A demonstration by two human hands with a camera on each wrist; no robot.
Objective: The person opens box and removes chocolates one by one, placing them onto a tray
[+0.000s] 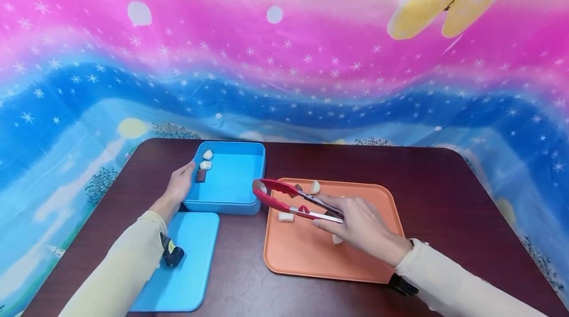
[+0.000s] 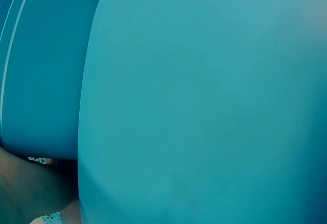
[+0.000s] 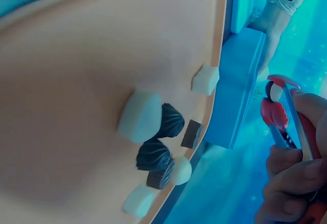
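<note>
My right hand [image 1: 362,220] grips a pair of tongs [image 1: 277,205] with red scalloped tips, reaching left from above the orange tray [image 1: 302,255]. Between the tips is a small rounded brown-and-white piece [image 3: 276,92], close to the right wall of the blue box [image 1: 235,174]. At the box's left wall, my left hand [image 1: 179,186] holds it by the rim. Inside the box, two white pieces [image 1: 206,165] and a brown block [image 1: 201,176] lie along the left side. In the right wrist view, white pieces [image 3: 140,117] and dark ridged pieces [image 3: 153,155] lie on the tray.
A flat blue lid [image 1: 195,257] lies in front of the box, under my left forearm. The dark brown table [image 1: 240,257] shows between lid and tray. A patterned cloth [image 1: 284,85] hangs behind the table and along both sides.
</note>
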